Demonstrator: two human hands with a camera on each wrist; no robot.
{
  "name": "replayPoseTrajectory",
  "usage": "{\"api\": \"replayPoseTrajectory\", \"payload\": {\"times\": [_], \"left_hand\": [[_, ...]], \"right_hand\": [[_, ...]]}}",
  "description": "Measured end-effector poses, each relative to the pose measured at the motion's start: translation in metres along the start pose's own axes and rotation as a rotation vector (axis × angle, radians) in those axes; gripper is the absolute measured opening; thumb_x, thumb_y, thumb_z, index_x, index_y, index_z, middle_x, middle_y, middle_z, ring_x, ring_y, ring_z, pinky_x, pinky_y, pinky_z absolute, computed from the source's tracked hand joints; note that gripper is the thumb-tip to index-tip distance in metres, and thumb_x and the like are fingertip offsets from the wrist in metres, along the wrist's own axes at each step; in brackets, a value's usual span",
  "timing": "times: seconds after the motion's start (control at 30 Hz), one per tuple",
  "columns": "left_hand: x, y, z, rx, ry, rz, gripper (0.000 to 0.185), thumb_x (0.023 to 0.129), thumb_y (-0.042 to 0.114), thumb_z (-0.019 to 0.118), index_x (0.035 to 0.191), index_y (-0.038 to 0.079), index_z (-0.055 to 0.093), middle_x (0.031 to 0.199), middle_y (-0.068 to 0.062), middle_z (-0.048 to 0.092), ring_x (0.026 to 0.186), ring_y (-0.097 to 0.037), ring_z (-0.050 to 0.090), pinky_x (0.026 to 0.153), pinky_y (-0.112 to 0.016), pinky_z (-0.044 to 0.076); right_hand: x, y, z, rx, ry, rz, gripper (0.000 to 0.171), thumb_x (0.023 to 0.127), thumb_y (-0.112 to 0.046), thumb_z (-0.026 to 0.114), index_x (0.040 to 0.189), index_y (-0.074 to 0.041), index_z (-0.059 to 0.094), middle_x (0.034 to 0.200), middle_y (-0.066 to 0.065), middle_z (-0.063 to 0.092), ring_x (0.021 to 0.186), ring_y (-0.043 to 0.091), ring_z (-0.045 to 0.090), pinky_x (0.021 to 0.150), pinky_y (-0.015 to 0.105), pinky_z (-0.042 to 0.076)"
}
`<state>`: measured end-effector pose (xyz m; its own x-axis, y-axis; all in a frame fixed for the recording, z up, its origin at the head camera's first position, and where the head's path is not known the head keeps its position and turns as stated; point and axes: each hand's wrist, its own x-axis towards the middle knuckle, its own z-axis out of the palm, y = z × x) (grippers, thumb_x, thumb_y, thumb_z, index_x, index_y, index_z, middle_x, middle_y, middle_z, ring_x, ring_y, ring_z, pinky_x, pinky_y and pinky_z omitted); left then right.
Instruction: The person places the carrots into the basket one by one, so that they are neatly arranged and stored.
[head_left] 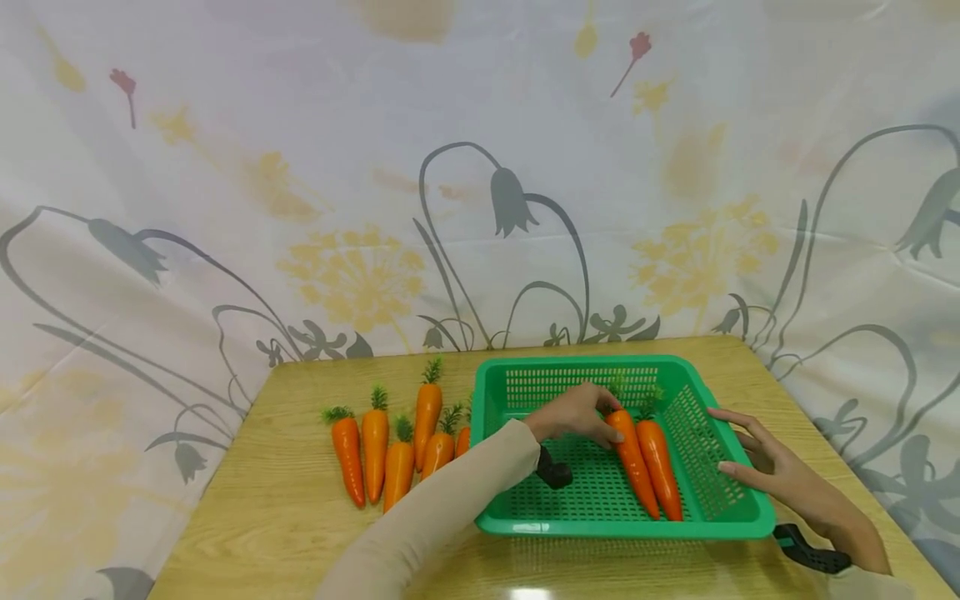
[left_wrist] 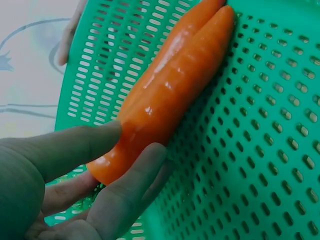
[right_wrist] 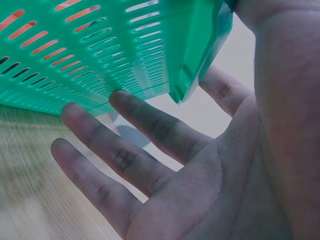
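Where the head view looks down over a beige sleeve (head_left: 427, 517) at the near edge, the person's left hand (head_left: 573, 414) reaches into a green perforated plastic basket (head_left: 525, 517) that sits on the light wooden tabletop (head_left: 285, 500), and its fingers pinch the thick top end of a glossy orange plastic carrot (head_left: 632, 461). That held carrot lies on the basket floor, pressed side by side against a second orange plastic carrot (head_left: 660, 468) nearer the right wall. The left wrist view shows what the head view cannot: fingers (left_wrist: 80, 145) above and below the carrot's blunt end, curled round it, with both carrots (left_wrist: 170, 95) touching along their length over the holed floor. To the right, the right hand (head_left: 780, 471) rests beside the basket's outer wall with straight, spread fingers and holds nothing. Only the right wrist view shows that hand from the palm side: relaxed fingers (right_wrist: 150, 125) lie under the basket's rim and against its slotted wall (right_wrist: 90, 55), with orange showing through the slots. Dark wrist straps show only from the head. Farther left on the tabletop, outside the basket, a row of five orange plastic carrots with green tops (head_left: 390, 446) lies close together, the rightmost just beside the basket wall. Behind the tabletop hangs a pale cloth printed with grey and yellow flowers (head_left: 360, 275).
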<state>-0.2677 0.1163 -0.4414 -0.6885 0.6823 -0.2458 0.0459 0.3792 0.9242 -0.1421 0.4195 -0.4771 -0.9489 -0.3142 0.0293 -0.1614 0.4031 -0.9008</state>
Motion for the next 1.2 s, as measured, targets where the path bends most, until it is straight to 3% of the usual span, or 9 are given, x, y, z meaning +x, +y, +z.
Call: {"api": "replayPoseTrajectory", "payload": {"times": [0.17, 0.37, 0.47, 0.6, 0.77, 0.8, 0.93, 1.07, 1.2], "left_hand": [[0.003, 0.001, 0.004, 0.100, -0.046, 0.009, 0.045, 0.089, -0.003, 0.079, 0.130, 0.000, 0.064, 0.111, -0.009, 0.064, 0.078, -0.022, 0.072, 0.077, -0.038, 0.062], [0.001, 0.004, 0.003, 0.211, -0.082, 0.002, 0.050, 0.090, 0.002, 0.080, 0.136, 0.003, 0.061, 0.118, -0.013, 0.064, 0.084, -0.023, 0.072, 0.075, -0.034, 0.062], [-0.003, 0.007, -0.001, 0.237, -0.085, 0.006, 0.050, 0.091, 0.004, 0.080, 0.137, 0.004, 0.061, 0.127, -0.016, 0.063, 0.087, -0.023, 0.072, 0.075, -0.035, 0.062], [-0.012, 0.012, -0.012, 0.210, -0.075, 0.035, 0.044, 0.093, 0.007, 0.078, 0.135, 0.003, 0.064, 0.135, -0.019, 0.058, 0.093, -0.022, 0.071, 0.077, -0.037, 0.062], [-0.027, 0.019, -0.032, 0.168, -0.064, 0.107, 0.043, 0.096, 0.012, 0.075, 0.136, 0.002, 0.061, 0.137, -0.020, 0.058, 0.091, -0.029, 0.073, 0.076, -0.035, 0.062], [-0.030, 0.020, -0.036, 0.164, -0.060, 0.125, 0.043, 0.097, 0.013, 0.075, 0.136, 0.002, 0.061, 0.136, -0.020, 0.058, 0.089, -0.027, 0.073, 0.075, -0.033, 0.061], [-0.046, 0.024, -0.051, 0.176, -0.023, 0.189, 0.040, 0.099, 0.016, 0.072, 0.136, 0.005, 0.062, 0.134, -0.019, 0.061, 0.086, -0.015, 0.072, 0.074, -0.029, 0.060], [-0.064, 0.025, -0.064, 0.226, 0.036, 0.242, 0.036, 0.100, 0.019, 0.072, 0.133, 0.010, 0.063, 0.132, -0.016, 0.063, 0.096, -0.010, 0.068, 0.075, -0.028, 0.060], [-0.081, 0.020, -0.075, 0.299, 0.099, 0.301, 0.032, 0.101, 0.023, 0.071, 0.131, 0.014, 0.064, 0.130, -0.013, 0.064, 0.102, -0.011, 0.066, 0.078, -0.027, 0.058]], "right_hand": [[0.000, 0.000, 0.001, 0.002, 0.004, 0.004, 0.070, 0.108, -0.008, 0.054, 0.165, -0.020, 0.017, 0.146, -0.010, 0.035, 0.118, -0.009, 0.051, 0.083, 0.033, 0.057], [0.002, -0.001, 0.001, -0.003, -0.003, 0.006, 0.070, 0.108, -0.009, 0.054, 0.166, -0.021, 0.016, 0.161, 0.023, 0.018, 0.120, -0.019, 0.040, 0.084, 0.030, 0.056], [0.002, -0.001, 0.001, -0.015, -0.003, 0.011, 0.070, 0.108, -0.010, 0.054, 0.166, -0.022, 0.016, 0.161, 0.031, 0.013, 0.120, -0.020, 0.037, 0.085, 0.031, 0.055], [0.001, -0.001, 0.000, -0.041, 0.000, 0.017, 0.071, 0.108, -0.012, 0.054, 0.166, -0.024, 0.016, 0.163, 0.027, 0.013, 0.126, -0.012, 0.036, 0.085, 0.034, 0.055], [-0.001, 0.001, -0.001, -0.029, -0.001, 0.020, 0.070, 0.108, -0.011, 0.053, 0.166, -0.024, 0.016, 0.163, 0.013, 0.018, 0.125, -0.013, 0.038, 0.085, 0.033, 0.055], [-0.001, 0.002, -0.002, -0.024, -0.003, 0.020, 0.070, 0.108, -0.011, 0.053, 0.166, -0.024, 0.015, 0.162, 0.011, 0.019, 0.121, -0.018, 0.037, 0.084, 0.031, 0.055], [-0.001, 0.002, -0.002, -0.017, -0.007, 0.011, 0.071, 0.108, -0.010, 0.053, 0.166, -0.023, 0.015, 0.160, 0.005, 0.020, 0.120, -0.019, 0.039, 0.084, 0.030, 0.055], [0.000, 0.002, -0.002, -0.033, -0.010, 0.015, 0.071, 0.109, -0.010, 0.052, 0.166, -0.024, 0.014, 0.162, 0.000, 0.018, 0.127, -0.011, 0.037, 0.089, 0.047, 0.055], [0.001, 0.003, -0.002, -0.035, -0.014, 0.016, 0.070, 0.109, -0.011, 0.052, 0.166, -0.025, 0.014, 0.164, 0.004, 0.016, 0.126, -0.012, 0.034, 0.090, 0.061, 0.051]]}}
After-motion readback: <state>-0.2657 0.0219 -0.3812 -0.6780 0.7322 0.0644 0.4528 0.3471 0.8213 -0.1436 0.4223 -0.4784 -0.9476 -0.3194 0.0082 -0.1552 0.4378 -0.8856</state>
